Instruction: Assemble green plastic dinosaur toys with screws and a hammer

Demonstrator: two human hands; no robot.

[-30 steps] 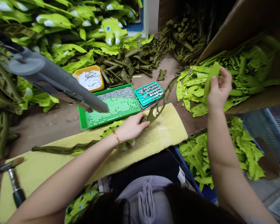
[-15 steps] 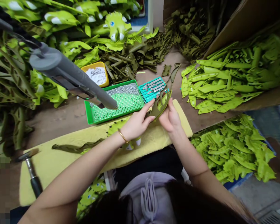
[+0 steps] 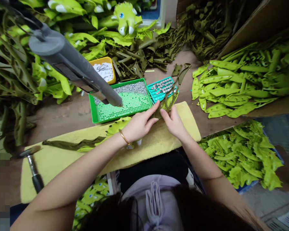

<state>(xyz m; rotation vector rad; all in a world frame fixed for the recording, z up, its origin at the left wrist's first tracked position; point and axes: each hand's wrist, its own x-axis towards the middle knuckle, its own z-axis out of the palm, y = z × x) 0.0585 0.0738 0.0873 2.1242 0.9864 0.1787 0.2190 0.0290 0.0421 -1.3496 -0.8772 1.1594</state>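
Observation:
Between my hands is an olive-green plastic piece (image 3: 180,77) with a long curved end pointing away from me and a lime-green part (image 3: 169,102) lying against it. My left hand (image 3: 142,123) grips its near left side, thumb and index finger on the edge. My right hand (image 3: 174,122) holds the near right side, thumb laid across the lime part. Underneath is a yellow towel (image 3: 185,125). A lime dinosaur-like piece (image 3: 119,125) with an olive strip (image 3: 74,144) lies on the towel, partly hidden by my left wrist.
A green tray of small metal pieces (image 3: 92,112), a teal tray of silvery discs (image 3: 156,96) and a yellow tub (image 3: 113,69) stand beyond. A grey tool (image 3: 86,73) hangs over the green tray. A hammer (image 3: 33,170) lies left; lime parts (image 3: 231,86) are heaped right.
The right thumb has moved onto the top of the lime part; before, the hand was turned palm up beside the piece. The view has shifted slightly.

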